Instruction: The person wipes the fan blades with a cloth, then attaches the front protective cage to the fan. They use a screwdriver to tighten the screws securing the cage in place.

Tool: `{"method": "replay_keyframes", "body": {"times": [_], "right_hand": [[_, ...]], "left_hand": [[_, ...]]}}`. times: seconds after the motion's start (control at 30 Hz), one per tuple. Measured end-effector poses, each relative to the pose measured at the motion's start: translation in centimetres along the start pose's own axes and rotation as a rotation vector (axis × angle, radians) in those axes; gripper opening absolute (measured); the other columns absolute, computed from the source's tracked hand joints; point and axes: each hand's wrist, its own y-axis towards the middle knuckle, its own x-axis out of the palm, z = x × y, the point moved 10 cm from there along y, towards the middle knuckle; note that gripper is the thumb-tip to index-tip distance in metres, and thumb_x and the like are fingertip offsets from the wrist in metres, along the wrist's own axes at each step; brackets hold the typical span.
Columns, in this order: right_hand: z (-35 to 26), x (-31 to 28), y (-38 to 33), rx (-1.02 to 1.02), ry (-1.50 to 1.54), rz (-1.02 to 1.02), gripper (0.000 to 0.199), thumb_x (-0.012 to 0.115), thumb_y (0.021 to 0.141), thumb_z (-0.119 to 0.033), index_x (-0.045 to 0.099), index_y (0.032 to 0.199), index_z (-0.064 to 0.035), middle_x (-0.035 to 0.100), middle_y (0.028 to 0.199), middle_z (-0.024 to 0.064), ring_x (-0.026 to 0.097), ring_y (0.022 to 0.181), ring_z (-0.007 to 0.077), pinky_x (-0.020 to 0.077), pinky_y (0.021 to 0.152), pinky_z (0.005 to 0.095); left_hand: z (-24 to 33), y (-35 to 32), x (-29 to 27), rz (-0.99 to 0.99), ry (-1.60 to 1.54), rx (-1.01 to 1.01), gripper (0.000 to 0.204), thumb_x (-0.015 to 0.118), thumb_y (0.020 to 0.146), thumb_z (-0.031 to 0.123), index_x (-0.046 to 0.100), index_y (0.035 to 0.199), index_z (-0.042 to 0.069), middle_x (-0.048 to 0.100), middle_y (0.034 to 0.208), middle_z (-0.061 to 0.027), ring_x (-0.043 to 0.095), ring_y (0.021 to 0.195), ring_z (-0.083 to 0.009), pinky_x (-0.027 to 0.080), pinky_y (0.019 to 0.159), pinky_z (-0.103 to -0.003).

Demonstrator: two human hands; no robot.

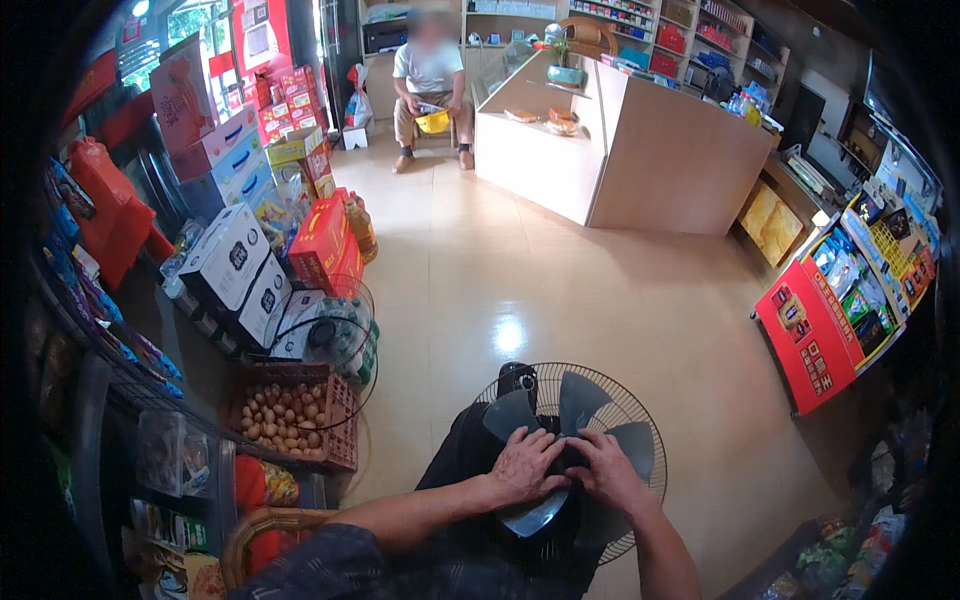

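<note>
A grey fan (565, 440) lies face-up in the lower middle of the frame, blades bare inside its rear wire guard (640, 420), and both hands press on its hub: the left hand (522, 466) lies flat with fingers spread narrowly over the hub and a blade, while the right hand (607, 472) curls its fingers onto the hub beside it, neither closed around anything. To the left, a loose wire grille (330, 340) leans over a red crate of eggs (290, 415) beside stacked boxes (235, 270). Farther up, a counter (620, 140) stands past the bare tiled floor (560, 290), and a seated person (430, 85) is at top centre.
</note>
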Motion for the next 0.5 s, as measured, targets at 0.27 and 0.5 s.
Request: {"method": "replay_keyframes", "body": {"times": [0.27, 0.5], "right_hand": [[1.7, 0.2, 1.0, 0.194, -0.040, -0.010, 0.046, 0.073, 0.080, -0.025, 0.058, 0.120, -0.0064, 0.055, 0.112, 0.0213, 0.055, 0.104, 0.0389, 0.0482, 0.088, 0.0448], [2.4, -0.2, -0.1, 0.232, -0.017, 0.156, 0.049, 0.073, 0.080, -0.037, 0.062, 0.114, -0.0033, 0.055, 0.105, 0.0226, 0.058, 0.096, 0.0388, 0.0502, 0.081, 0.0447]], "left_hand": [[-0.2, 0.1, -0.2, 0.006, -0.027, -0.033, 0.070, 0.067, 0.080, 0.048, 0.052, 0.129, 0.000, 0.055, 0.126, -0.0203, 0.048, 0.124, -0.0351, 0.030, 0.107, -0.051], [-0.1, 0.2, 0.3, -0.013, -0.064, -0.020, 0.069, 0.073, 0.076, 0.039, 0.051, 0.130, 0.002, 0.055, 0.126, -0.0195, 0.049, 0.123, -0.0346, 0.033, 0.105, -0.053]]}}
